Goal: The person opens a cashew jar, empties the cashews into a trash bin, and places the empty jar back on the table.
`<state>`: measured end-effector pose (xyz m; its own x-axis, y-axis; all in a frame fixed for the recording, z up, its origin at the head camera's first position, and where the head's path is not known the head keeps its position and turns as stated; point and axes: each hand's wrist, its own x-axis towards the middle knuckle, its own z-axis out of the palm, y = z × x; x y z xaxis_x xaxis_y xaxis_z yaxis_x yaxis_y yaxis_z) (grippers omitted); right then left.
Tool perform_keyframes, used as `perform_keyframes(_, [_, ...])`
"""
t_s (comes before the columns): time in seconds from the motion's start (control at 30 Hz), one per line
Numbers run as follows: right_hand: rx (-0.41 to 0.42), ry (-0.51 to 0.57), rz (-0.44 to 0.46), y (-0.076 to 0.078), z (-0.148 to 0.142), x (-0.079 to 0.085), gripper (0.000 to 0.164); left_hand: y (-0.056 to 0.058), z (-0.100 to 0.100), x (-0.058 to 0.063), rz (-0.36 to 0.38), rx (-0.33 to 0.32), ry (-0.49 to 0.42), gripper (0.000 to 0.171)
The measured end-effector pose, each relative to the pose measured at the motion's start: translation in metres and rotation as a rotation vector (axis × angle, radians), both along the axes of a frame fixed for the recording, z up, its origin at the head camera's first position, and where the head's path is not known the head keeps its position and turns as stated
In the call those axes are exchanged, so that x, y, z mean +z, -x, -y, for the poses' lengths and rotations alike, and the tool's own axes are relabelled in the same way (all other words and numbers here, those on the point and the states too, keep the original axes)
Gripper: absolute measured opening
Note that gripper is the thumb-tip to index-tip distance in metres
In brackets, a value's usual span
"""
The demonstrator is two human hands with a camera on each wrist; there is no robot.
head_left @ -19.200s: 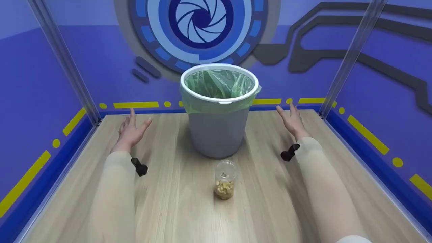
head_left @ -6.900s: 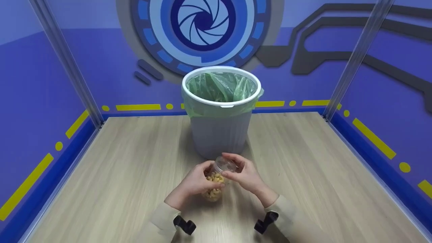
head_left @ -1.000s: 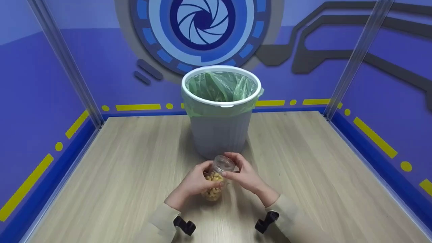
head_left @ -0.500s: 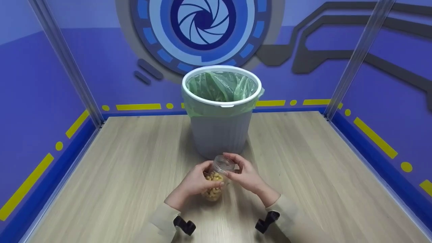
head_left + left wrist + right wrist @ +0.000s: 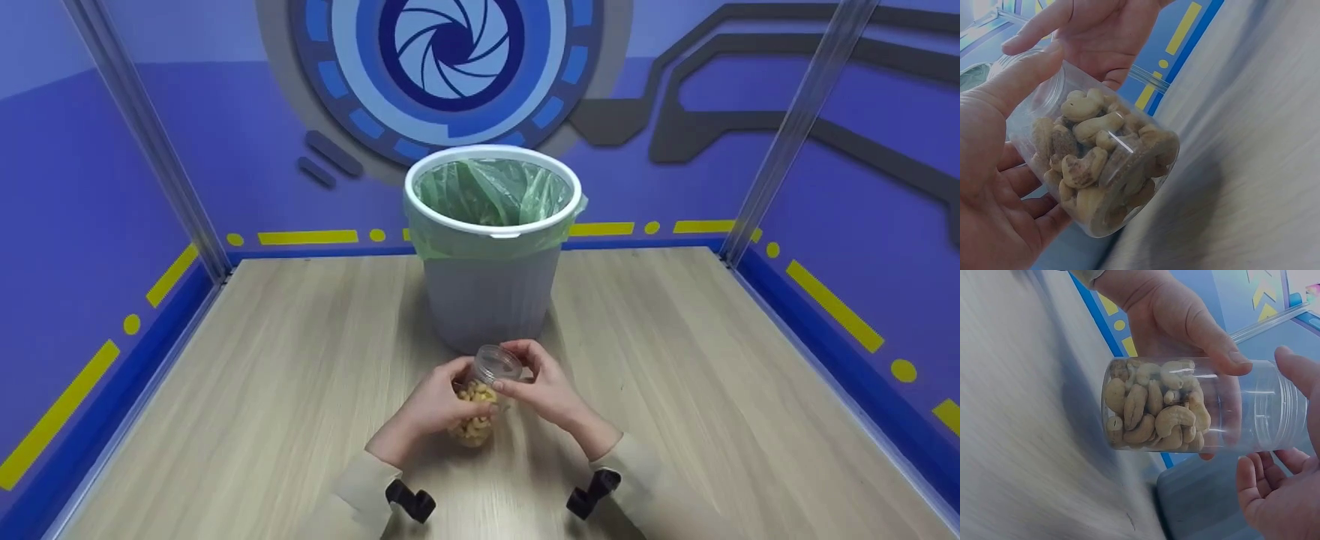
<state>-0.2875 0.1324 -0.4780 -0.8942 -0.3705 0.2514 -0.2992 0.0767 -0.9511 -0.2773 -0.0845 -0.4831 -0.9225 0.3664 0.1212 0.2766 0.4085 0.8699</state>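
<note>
jar of clear cylindrical plastic (image 5: 477,393) is sitting between the left hand (image 5: 435,401), gripping its body, and the right hand (image 5: 546,386), pinching its ridged top. pale cashews (image 5: 1174,421) are filling its lower part. its long axis is slanting, top pointing up toward the grey green-lined plastic bin (image 5: 487,292).

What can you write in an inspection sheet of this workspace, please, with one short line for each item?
Surface: wood-grain table, light-coloured.
Job's things: clear jar, tilted, part-filled with cashews; bin beyond it, lined with a green bag.
Clutter: nothing seen.
Hands: left hand grips the jar's body; right hand holds its top end.
Cables: nothing seen.
Surroundings: blue-purple panels with yellow markings; metal posts at the corners.
</note>
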Motion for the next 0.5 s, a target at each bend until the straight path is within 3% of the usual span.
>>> perform_keyframes(0.13, [0.016, 0.000, -0.024, -0.0002, -0.0002, 0.0011, 0.057, 0.0003, 0.0001, 0.0008, -0.008, 0.001, 0.008, 0.069])
perform_keyframes(0.37, [0.117, 0.023, -0.059, 0.0012, -0.0029, -0.0005, 0.062, -0.0001, 0.0004, 0.0013, -0.015, 0.005, 0.018, 0.067])
perform_keyframes(0.5, [0.134, 0.031, -0.037, 0.0003, -0.0038, 0.0000, 0.068, -0.0005, 0.0002, 0.0013, -0.005, 0.006, 0.002, 0.066])
